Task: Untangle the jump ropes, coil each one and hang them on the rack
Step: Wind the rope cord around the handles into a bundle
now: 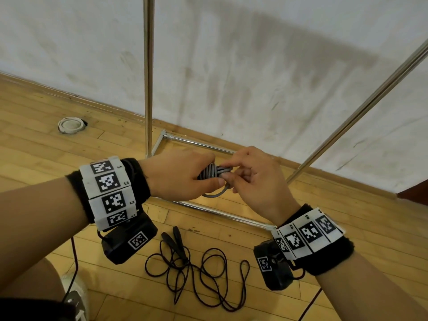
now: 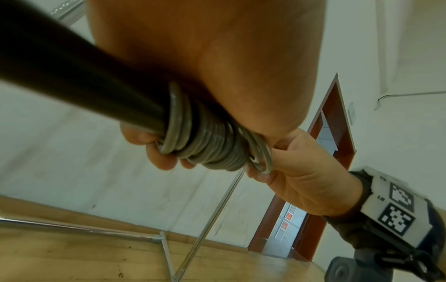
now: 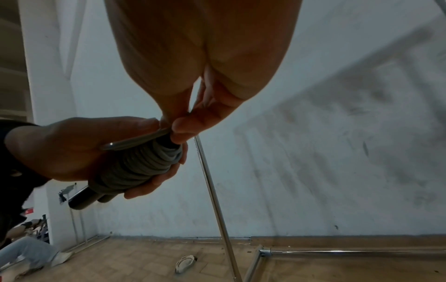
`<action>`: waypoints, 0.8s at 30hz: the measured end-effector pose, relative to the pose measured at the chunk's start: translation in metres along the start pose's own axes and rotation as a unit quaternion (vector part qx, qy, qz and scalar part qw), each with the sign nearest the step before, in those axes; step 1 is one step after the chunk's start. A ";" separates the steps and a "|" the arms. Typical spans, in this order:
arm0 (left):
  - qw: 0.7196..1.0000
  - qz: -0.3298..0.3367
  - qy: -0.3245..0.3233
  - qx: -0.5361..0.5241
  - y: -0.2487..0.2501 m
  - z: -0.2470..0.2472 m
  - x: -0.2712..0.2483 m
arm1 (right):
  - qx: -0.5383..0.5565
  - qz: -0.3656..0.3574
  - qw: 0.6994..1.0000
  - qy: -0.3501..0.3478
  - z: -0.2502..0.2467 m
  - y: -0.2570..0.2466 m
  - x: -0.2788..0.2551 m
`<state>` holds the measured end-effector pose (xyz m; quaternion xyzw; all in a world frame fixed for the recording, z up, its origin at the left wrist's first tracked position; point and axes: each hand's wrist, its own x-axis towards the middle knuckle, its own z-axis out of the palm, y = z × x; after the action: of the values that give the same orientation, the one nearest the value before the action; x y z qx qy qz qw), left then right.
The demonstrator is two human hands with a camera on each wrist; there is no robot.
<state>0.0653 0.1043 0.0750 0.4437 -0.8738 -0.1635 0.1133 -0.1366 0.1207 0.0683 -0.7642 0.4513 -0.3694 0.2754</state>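
A grey jump rope is wound in tight turns round its dark handles. My left hand grips that wound bundle, fingers curled under it. My right hand pinches the rope's loose end at the bundle's right side; a small grey loop hangs below. A second, black jump rope lies loose and looped on the wooden floor below my hands, its two black handles side by side. The chrome rack stands right behind my hands.
The rack's base bars run across the floor under my hands, and a slanted chrome bar rises on the right. A white round fitting sits in the floor at left. A stained white wall is close behind. A seated person's leg shows far off.
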 end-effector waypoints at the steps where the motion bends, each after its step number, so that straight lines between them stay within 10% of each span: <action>1: 1.000 -0.001 -0.007 0.014 0.000 0.001 0.000 | -0.009 0.003 1.000 -0.006 0.000 0.000 0.000; 15: 0.994 -0.033 -0.036 -0.101 -0.005 0.002 0.002 | 0.178 0.100 0.977 -0.061 -0.011 -0.004 0.004; 24: 0.998 -0.033 -0.013 -0.045 0.003 0.005 0.001 | 0.076 0.088 0.993 -0.004 -0.007 0.008 0.002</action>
<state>0.0613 0.1059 0.0714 0.4645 -0.8518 -0.2123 0.1166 -0.1455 0.1149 0.0666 -0.6995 0.4867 -0.3741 0.3658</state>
